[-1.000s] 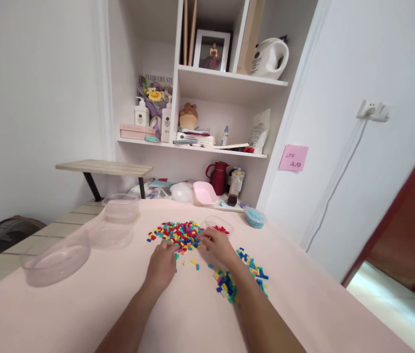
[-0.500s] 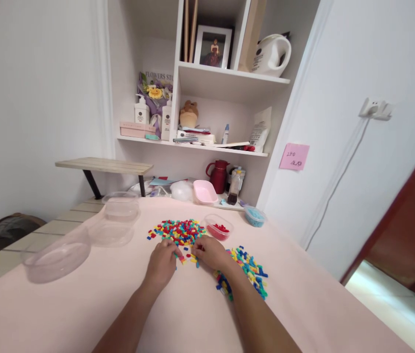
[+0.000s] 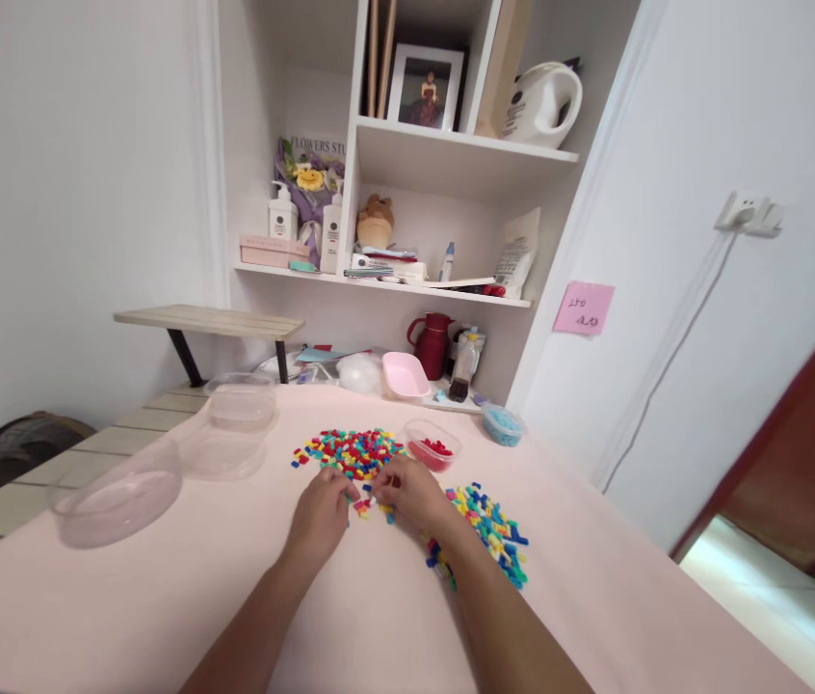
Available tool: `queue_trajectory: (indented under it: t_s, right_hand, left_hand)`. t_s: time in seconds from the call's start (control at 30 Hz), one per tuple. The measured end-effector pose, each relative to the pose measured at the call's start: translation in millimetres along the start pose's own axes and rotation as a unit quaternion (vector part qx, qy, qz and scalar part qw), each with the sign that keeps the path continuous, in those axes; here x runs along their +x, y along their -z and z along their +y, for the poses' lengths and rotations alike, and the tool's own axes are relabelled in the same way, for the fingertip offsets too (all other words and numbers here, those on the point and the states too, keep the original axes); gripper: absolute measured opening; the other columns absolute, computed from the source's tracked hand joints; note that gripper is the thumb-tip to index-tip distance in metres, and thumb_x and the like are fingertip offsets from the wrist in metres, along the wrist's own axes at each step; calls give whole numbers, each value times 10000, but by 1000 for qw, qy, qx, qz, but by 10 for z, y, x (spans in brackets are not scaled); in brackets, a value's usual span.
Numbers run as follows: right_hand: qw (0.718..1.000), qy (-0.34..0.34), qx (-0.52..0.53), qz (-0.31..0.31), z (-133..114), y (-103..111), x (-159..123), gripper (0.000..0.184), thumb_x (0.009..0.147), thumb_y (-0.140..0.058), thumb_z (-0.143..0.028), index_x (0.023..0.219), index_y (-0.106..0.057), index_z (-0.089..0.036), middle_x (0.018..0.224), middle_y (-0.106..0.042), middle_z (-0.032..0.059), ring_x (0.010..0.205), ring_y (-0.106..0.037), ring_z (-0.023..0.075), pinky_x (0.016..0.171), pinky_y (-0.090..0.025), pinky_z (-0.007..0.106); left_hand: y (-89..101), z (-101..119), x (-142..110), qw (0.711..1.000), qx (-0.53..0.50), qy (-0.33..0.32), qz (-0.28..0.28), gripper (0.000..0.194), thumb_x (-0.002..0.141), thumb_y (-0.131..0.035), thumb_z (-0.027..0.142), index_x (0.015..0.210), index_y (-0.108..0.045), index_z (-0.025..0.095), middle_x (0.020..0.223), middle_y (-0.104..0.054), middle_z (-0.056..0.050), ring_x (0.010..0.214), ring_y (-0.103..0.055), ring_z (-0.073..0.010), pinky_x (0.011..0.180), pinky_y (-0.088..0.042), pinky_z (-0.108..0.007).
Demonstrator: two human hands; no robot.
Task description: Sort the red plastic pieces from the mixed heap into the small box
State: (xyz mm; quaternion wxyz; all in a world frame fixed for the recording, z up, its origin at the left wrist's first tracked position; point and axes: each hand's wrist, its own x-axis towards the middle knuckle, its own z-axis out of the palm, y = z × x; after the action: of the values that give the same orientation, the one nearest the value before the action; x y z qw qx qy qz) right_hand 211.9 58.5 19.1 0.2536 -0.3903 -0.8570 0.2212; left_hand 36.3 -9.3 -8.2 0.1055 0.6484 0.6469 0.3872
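My left hand [image 3: 322, 506] rests at the near edge of a heap of small multicoloured building bricks [image 3: 356, 451], its fingers curled inward. My right hand [image 3: 411, 493] is opposite it, fingertips pinched together over a few loose bricks [image 3: 362, 508] between the hands. Whatever either hand holds is too small to make out. Under and beside my right forearm spreads a second pile of bricks [image 3: 490, 530], mostly blue, green, yellow and white. Just beyond the right hand stands a transparent tub [image 3: 443, 433] with red bricks [image 3: 436, 447] in it.
A transparent tub with light-blue bricks [image 3: 502, 425] stands at the far right of the pink tabletop [image 3: 371, 617]. Several transparent containers [image 3: 115, 501] sit on the left. At the back are a pink tray [image 3: 406, 376], a red jug [image 3: 433, 345] and a bottle [image 3: 463, 368].
The right hand's fingers have shifted slightly left over the loose bricks. My left hand stays nearly in place. The whole view has moved a little.
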Motion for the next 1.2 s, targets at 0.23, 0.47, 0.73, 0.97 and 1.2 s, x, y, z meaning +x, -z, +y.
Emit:
queue_trajectory:
  t_s: [0.23,0.47,0.73,0.97,1.2]
  right_hand:
    - [1000,-6,-16,-8,90,-17,9,274,693,-557,-56,819,-739,-217,913,-693,16,800,-612,141,688,-423,215]
    - [999,2,-9,-43,22,-60,-21,221,739,-682,-236,956,-726,-236,804,-670,-4,713,-584,133,614,-382,213]
    - [1000,-8,-23,-14,-11,-61,4,61,720,-645,-203,713,-702,-225,758,-702,-18,708,-596,137,612,-360,219]
    - [940,-71,121,311,244,254,120,299,817,-541,-424,868,-714,-185,662,-663,14,611,-586,169,596,-432,259]
    - [916,-108,153,354,369,379,85,428,868,-453,-444,1153,-655,-196,779,-700,25,554,-604,161,579,-459,271]
  left_hand:
    - [19,24,-28,1000,0,4,2,375,837,-412,4,834,-725,210,975,-622,-36,921,-621,-126,836,-471,-249]
    - [13,33,-31,1000,-3,5,12,374,840,-408,15,829,-729,206,998,-633,-48,925,-631,-136,844,-479,-262]
    - [36,37,-28,999,-10,23,33,360,833,-419,16,785,-716,212,972,-641,-27,905,-640,-121,845,-481,-250]
    - [68,14,-4,996,-20,61,65,316,825,-440,60,791,-714,215,924,-656,-18,899,-650,-130,833,-494,-260]
    - [60,14,1,996,-20,68,60,304,832,-445,93,777,-715,222,916,-664,-12,874,-662,-132,801,-507,-253]
